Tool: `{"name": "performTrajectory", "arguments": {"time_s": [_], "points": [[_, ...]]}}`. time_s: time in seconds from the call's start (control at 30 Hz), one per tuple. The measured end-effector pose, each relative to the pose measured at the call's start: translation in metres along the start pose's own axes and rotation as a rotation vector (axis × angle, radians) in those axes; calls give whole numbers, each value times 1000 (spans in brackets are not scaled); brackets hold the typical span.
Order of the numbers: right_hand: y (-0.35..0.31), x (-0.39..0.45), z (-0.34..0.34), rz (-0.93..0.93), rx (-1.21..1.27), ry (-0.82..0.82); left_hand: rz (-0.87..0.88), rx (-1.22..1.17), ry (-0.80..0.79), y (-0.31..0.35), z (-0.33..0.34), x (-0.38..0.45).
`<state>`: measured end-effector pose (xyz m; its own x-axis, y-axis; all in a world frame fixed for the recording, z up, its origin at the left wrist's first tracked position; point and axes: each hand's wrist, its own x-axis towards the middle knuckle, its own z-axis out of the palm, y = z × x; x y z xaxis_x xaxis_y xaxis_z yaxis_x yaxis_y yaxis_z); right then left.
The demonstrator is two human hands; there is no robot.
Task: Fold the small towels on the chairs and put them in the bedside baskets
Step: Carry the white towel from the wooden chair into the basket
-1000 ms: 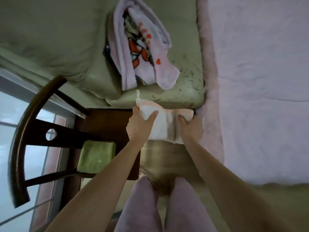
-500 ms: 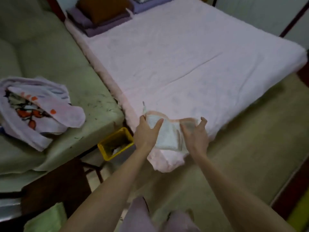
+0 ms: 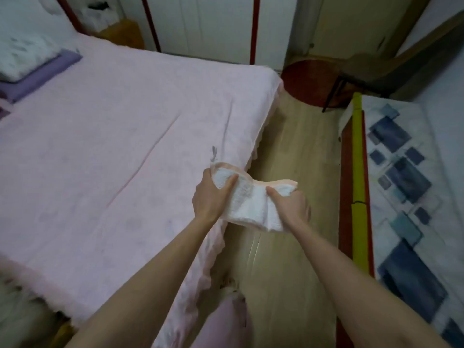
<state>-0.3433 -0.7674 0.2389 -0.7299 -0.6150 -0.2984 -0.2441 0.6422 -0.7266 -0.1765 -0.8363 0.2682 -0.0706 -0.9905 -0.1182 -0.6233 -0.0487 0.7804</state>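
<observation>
A small folded white towel with a peach-pink edge (image 3: 251, 204) is held in the air between both hands, above the bed's lower right corner and the floor. My left hand (image 3: 211, 197) grips its left end, thumb on top. My right hand (image 3: 288, 209) grips its right end, thumb pressed into the cloth. The towel sags in the middle. No chair or basket shows in this view.
A wide bed with a pink cover (image 3: 105, 156) fills the left side, pillows (image 3: 27, 61) at its head. A wooden floor strip (image 3: 296, 177) runs between the bed and a patterned blue-and-white mattress (image 3: 406, 187) with a yellow-green edge. Wardrobe doors (image 3: 206, 26) stand beyond.
The view has swung right, away from the chair, sofa and yellow basket, to the bed's foot and floor. Both hands have kept their hold on the folded towel and carried it along.
</observation>
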Motion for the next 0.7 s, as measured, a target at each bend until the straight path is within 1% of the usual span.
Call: {"name": "performTrajectory", "arguments": {"time_s": [0.13,0.4,0.53,0.6,0.7], "points": [[-25,82,-26,89,112,124,118,2,-115,47,51,88],[-96,221,-85,159,229,274,301,26,-289,167,124,244],[-120,309,-103,158,255,376,353,-1,-322,221,178,316],[-133,363,-112,138,248,391,379,-20,-338,247,209,360],[-158,455,-125,117,249,382,401,-38,-312,291,252,428]]}}
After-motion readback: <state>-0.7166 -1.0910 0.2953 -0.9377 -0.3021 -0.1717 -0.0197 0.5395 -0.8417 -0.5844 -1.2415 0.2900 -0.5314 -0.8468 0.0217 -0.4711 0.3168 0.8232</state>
